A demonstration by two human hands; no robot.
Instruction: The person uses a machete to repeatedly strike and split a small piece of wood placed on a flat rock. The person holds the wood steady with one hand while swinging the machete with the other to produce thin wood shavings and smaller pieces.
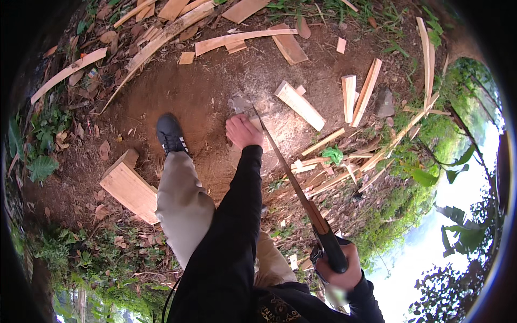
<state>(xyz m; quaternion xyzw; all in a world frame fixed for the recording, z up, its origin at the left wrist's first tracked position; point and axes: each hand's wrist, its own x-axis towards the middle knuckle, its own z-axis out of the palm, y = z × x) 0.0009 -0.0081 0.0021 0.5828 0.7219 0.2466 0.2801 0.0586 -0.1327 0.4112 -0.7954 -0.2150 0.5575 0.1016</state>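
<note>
My left hand point(243, 132) is closed over a pale piece of wood point(257, 124), low near the ground, mostly hidden under the fingers. In my right hand point(344, 269), at the lower right, is the black handle of a long-bladed hand tool point(291, 175). Its narrow blade is seen nearly edge-on, so I cannot tell whether it is a machete or a saw. Reddish brown colours the part by the handle. The blade slants up and left, its far end just right of my left hand, by the piece of wood. A grey stone point(239, 104) lies just beyond my fingers.
Pale sawdust and chips point(283, 129) cover the soil. Wooden blocks point(300, 105) lie to the right, thin strips point(245, 37) at the back. A thick block point(129, 185) rests left of my leg, near my shoe point(170, 133). A green plastic scrap point(333, 155) sits among offcuts.
</note>
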